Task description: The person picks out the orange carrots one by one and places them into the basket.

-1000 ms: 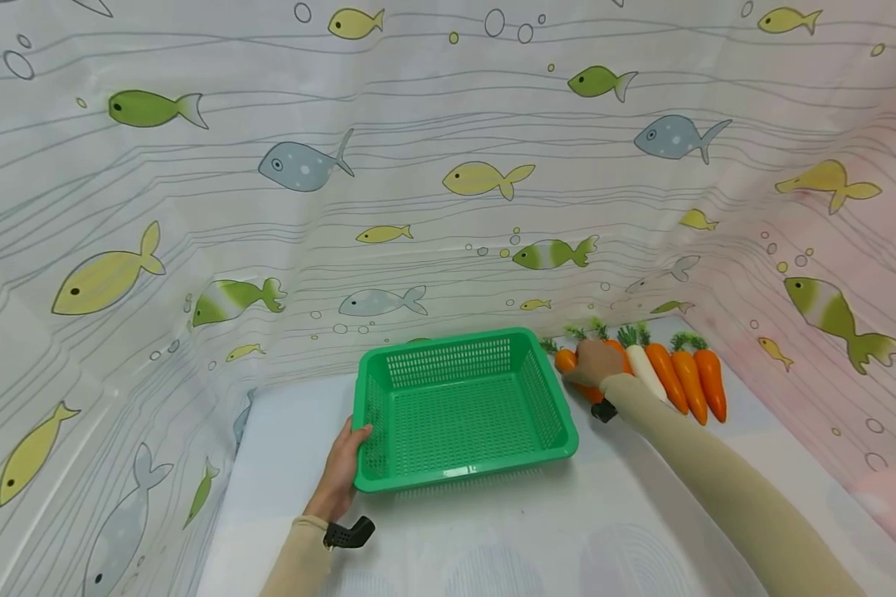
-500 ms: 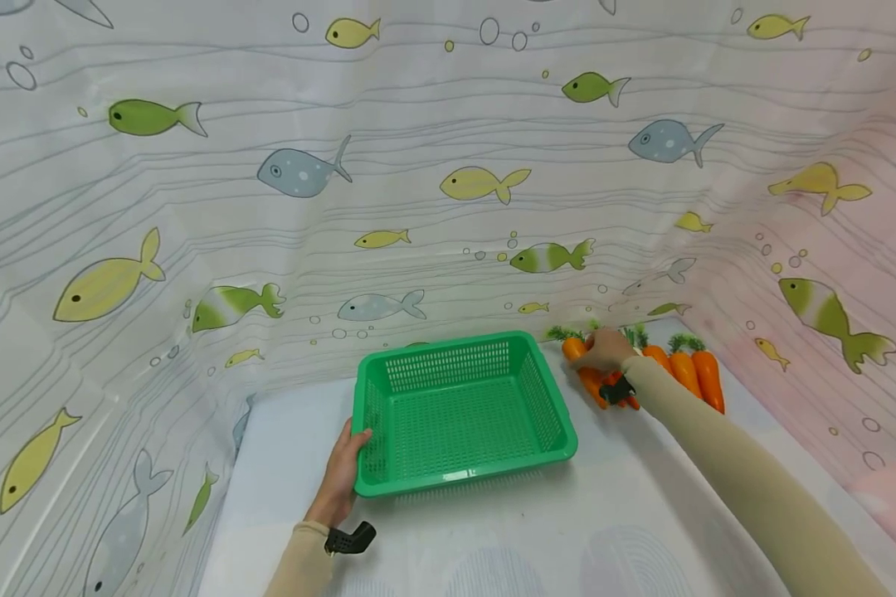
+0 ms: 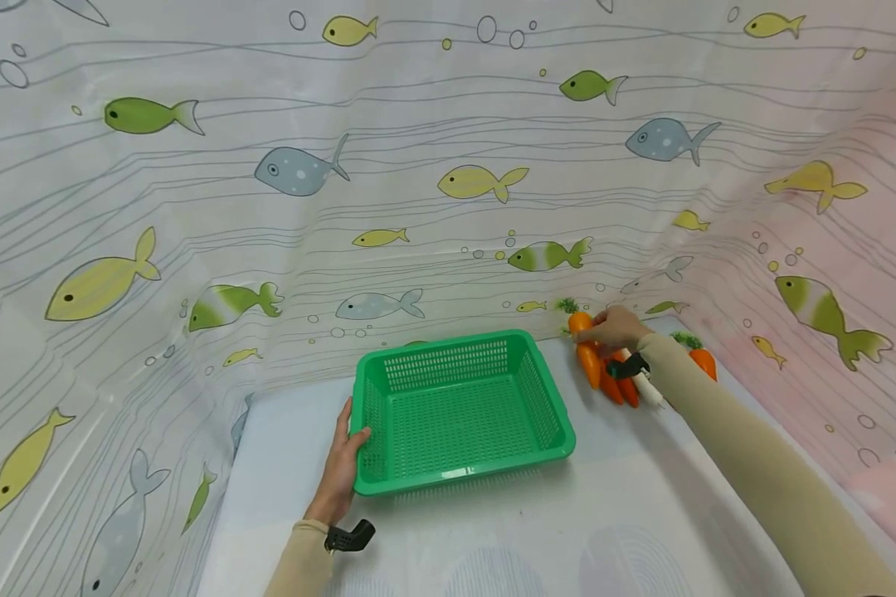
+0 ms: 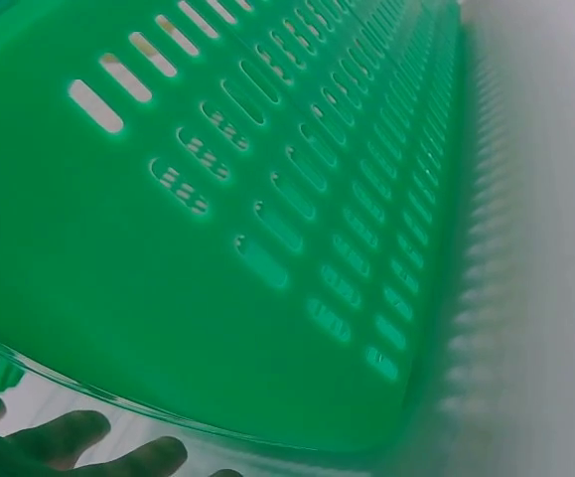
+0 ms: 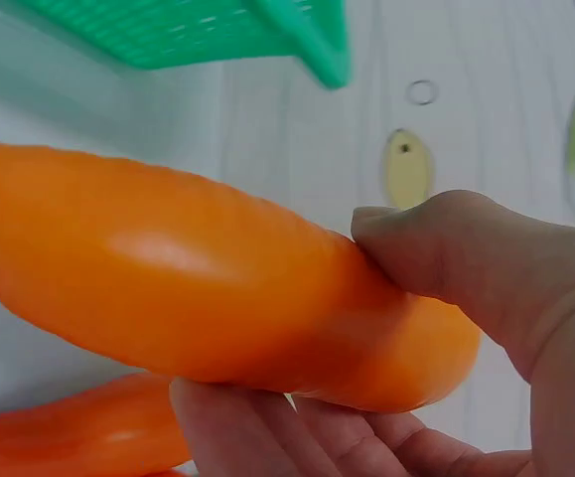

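Note:
My right hand (image 3: 618, 328) grips an orange carrot (image 5: 198, 288) near its thick top, thumb on one side and fingers on the other. The carrot is raised over the others, its leafy green top (image 3: 567, 306) toward the wall. Under and beside that hand lie more carrots (image 3: 611, 386) and a white radish (image 3: 646, 390), partly hidden by hand and sleeve. At the left end of a green plastic basket (image 3: 455, 474), my left hand (image 3: 338, 473) holds the rim, thumb over the edge and fingers outside. Nothing lies in the basket.
Another carrot (image 3: 705, 362) shows at the far right, beyond the right sleeve. A white table (image 3: 493, 531) carries everything. Fish-printed sheeting (image 3: 433, 265) hangs as walls behind and at both sides.
The right hand has drawn the carrot up out of the row, moving slightly right and back. The left hand and the basket have stayed in place.

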A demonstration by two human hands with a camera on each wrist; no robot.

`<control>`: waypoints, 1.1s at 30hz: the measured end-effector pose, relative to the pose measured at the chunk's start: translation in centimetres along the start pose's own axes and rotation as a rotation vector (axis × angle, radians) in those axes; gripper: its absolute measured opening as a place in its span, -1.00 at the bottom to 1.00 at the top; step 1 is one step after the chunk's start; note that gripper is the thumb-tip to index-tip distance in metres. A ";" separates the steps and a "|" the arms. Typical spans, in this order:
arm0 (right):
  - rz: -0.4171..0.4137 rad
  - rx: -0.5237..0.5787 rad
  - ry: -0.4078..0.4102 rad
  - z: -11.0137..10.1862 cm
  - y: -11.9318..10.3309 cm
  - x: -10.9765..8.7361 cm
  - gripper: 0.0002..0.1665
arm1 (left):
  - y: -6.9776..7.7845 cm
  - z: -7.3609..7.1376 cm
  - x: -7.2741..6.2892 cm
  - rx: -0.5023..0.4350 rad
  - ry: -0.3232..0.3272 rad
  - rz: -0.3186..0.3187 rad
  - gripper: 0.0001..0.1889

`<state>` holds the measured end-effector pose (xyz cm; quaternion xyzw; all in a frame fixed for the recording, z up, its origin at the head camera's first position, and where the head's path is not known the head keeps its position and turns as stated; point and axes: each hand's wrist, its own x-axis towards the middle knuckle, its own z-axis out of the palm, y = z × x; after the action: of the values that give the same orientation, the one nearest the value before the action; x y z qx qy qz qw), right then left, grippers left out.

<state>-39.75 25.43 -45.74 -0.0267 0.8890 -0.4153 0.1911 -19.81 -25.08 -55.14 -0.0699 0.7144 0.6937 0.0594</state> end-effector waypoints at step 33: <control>-0.169 0.233 -0.158 6.6 -9.1 0.7 -0.05 | 0.3 -0.3 -0.2 0.108 0.069 0.013 -0.26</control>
<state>-39.00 14.52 -43.01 -0.1116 0.8115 -0.5270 0.2264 -19.67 -25.36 -54.84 -0.0858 0.7528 0.6517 0.0340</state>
